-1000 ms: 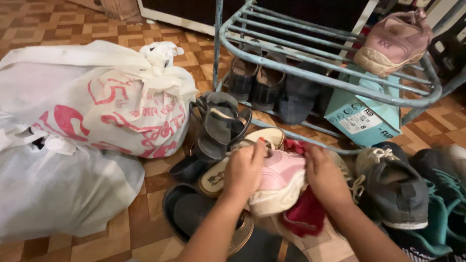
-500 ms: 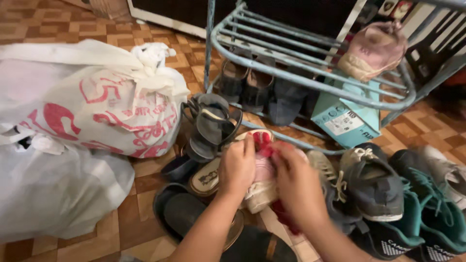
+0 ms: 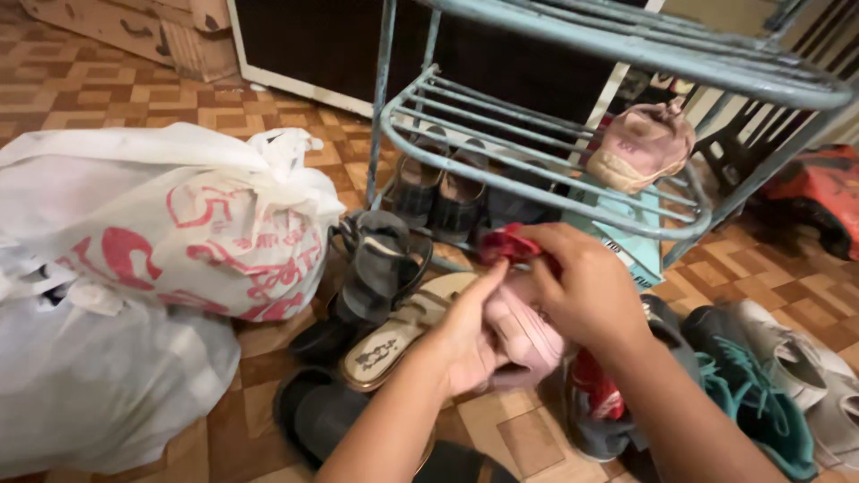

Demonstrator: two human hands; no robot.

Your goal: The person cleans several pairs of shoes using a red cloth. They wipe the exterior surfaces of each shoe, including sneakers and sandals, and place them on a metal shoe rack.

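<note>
Left hand (image 3: 472, 335) cups pink sneaker (image 3: 528, 333) from below, fingers curled round it, holds it above shoe pile on floor. Right hand (image 3: 586, 288) closed on red cloth (image 3: 510, 243), presses cloth on sneaker top. Matching pink sneaker (image 3: 640, 148) sits on middle shelf of blue metal rack (image 3: 465, 116). Dark sandals (image 3: 380, 264) and gold-trimmed flat sandal (image 3: 394, 335) just left of hands. Teal sneaker (image 3: 752, 411) lies right. White printed bag (image 3: 179, 215) well left, on brown tiled floor (image 3: 125, 98).

A teal shoebox (image 3: 626, 234) with a white label (image 3: 620, 253) stands under the rack; cardboard boxes (image 3: 134, 27) behind.
</note>
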